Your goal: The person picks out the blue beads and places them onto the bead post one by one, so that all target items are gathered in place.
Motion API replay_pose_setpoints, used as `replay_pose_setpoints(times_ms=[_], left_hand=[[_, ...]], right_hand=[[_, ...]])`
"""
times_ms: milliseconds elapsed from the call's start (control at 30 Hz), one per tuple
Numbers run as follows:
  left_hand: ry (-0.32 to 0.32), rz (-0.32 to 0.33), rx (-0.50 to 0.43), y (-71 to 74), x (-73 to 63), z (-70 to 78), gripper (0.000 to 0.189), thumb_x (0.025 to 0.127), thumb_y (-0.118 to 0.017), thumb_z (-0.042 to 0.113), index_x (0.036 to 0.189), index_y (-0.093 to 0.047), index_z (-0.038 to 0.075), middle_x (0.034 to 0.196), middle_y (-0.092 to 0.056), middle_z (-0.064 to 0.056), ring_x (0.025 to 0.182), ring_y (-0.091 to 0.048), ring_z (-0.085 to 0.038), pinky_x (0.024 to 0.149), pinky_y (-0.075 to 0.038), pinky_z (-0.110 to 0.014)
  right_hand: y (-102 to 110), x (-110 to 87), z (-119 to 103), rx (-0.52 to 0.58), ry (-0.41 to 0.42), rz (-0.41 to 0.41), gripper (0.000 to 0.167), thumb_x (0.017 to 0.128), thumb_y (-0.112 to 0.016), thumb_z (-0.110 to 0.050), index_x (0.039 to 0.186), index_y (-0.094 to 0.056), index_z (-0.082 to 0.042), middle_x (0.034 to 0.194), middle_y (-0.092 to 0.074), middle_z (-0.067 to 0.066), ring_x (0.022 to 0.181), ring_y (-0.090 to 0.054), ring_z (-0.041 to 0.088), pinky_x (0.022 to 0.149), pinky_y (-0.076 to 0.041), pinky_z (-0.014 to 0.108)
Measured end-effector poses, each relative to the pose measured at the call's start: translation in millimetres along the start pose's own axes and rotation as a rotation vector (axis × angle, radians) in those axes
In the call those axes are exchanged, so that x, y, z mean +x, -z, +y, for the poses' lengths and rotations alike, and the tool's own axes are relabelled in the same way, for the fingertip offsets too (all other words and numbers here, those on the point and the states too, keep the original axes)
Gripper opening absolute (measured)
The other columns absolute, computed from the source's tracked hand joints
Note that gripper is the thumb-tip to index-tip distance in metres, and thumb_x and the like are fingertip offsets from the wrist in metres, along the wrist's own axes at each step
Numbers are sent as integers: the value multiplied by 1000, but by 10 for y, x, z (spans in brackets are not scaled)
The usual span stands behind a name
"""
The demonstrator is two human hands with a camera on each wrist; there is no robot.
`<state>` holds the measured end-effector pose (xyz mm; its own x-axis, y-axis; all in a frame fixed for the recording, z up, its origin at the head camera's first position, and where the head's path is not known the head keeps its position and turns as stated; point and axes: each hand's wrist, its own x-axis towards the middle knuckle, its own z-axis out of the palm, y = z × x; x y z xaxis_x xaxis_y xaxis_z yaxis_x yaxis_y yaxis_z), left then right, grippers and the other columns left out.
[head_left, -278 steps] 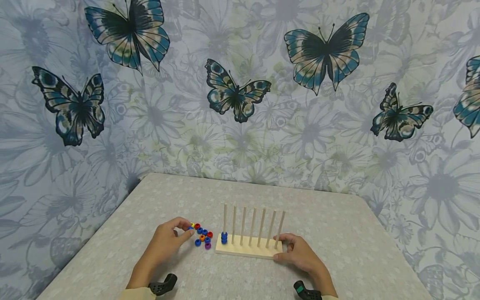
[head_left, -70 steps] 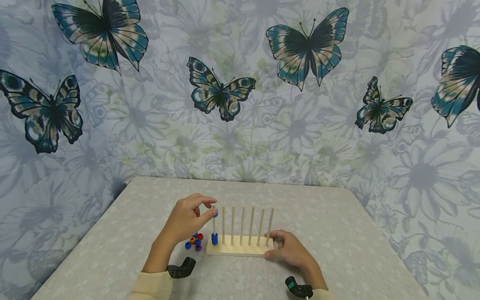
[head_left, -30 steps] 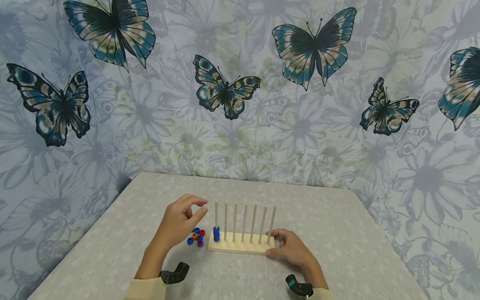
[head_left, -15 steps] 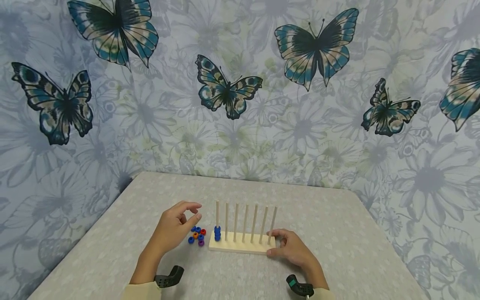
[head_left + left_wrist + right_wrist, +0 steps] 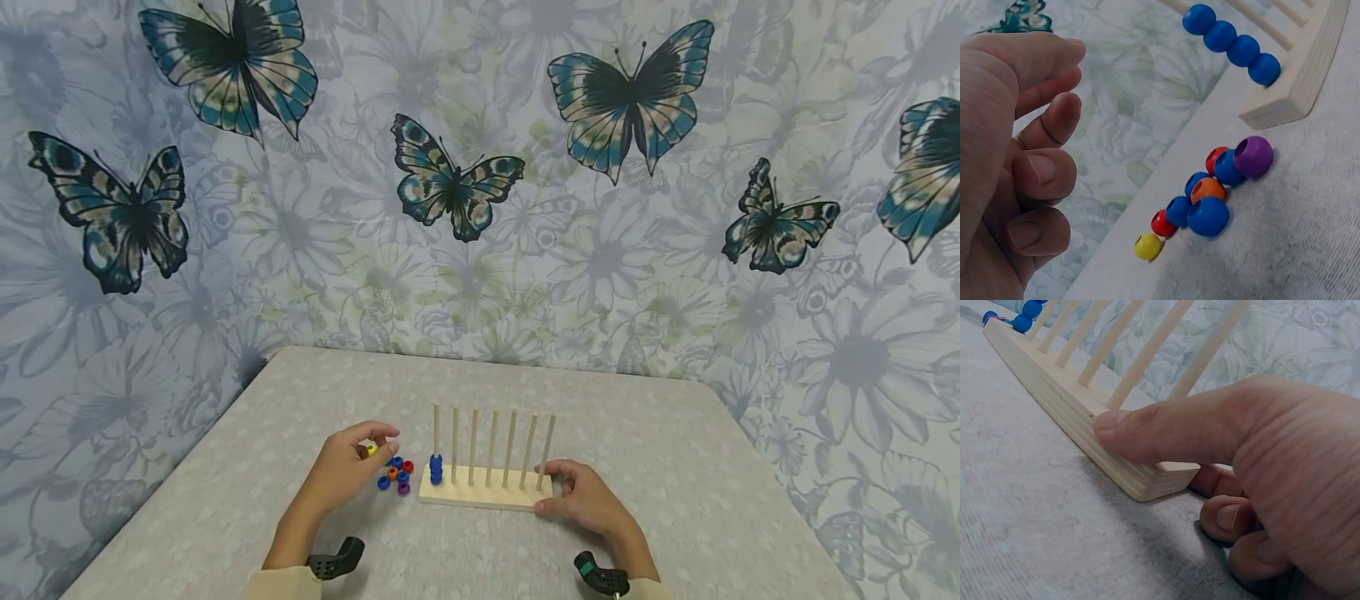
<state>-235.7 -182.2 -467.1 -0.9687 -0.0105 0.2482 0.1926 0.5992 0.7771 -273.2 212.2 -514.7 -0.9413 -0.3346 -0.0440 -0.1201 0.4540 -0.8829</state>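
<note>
My left hand hovers over the loose beads with its fingers loosely bent and nothing between them. Below it lie a yellow bead, an orange bead, a purple bead, red ones and several blue ones, such as a blue bead. Right of this pile stands a wooden peg board with a row of upright pegs. Several blue beads are stacked on its leftmost peg; the other pegs are bare. My right hand grips the board's right end, thumb along the front edge.
A table covered in pale patterned cloth carries everything. Behind it rises a wall with flower and butterfly prints. Each wrist wears a black camera band, such as the left wrist band.
A blue bead held at the leftmost peg's top was let go and joined the stack. My left hand then moved left and down to the loose beads. My right hand kept its grip.
</note>
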Motion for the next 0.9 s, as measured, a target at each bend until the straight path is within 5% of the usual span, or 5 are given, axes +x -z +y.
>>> replay_pose_setpoints(times_ms=[167, 367, 667, 900], left_hand=[[53, -4, -2, 22, -20, -93, 17, 93, -73, 33, 109, -72, 29, 92, -59, 2, 60, -47, -13, 48, -39, -26], [79, -27, -7, 58, -13, -167, 22, 92, -73, 36, 111, -72, 24, 93, -59, 0, 62, -48, -15, 50, -40, -27], [54, -62, 67, 92, -32, -207, 21, 93, -72, 30, 112, -73, 20, 91, -64, 5, 86, -58, -14, 76, -48, -27], [86, -108, 58, 103, -24, -219, 24, 92, -73, 32, 114, -73, 21, 93, -65, 4, 86, -57, -15, 77, -47, -30]], right_hand=[[2, -9, 17, 3, -1, -11, 58, 70, -91, -22, 122, -70, -11, 81, -58, 4, 60, -38, 10, 50, -34, 23], [16, -6, 24, 6, 4, -15, 57, 71, -91, -22, 123, -70, -11, 79, -55, 3, 59, -38, 10, 50, -34, 23], [8, -1, 33, -3, -5, -18, 59, 70, -91, -24, 123, -70, -12, 76, -54, 2, 60, -37, 10, 51, -34, 23], [15, -2, 16, -17, 8, -5, 59, 70, -92, -23, 124, -69, -13, 95, -66, 6, 62, -38, 10, 52, -34, 23]])
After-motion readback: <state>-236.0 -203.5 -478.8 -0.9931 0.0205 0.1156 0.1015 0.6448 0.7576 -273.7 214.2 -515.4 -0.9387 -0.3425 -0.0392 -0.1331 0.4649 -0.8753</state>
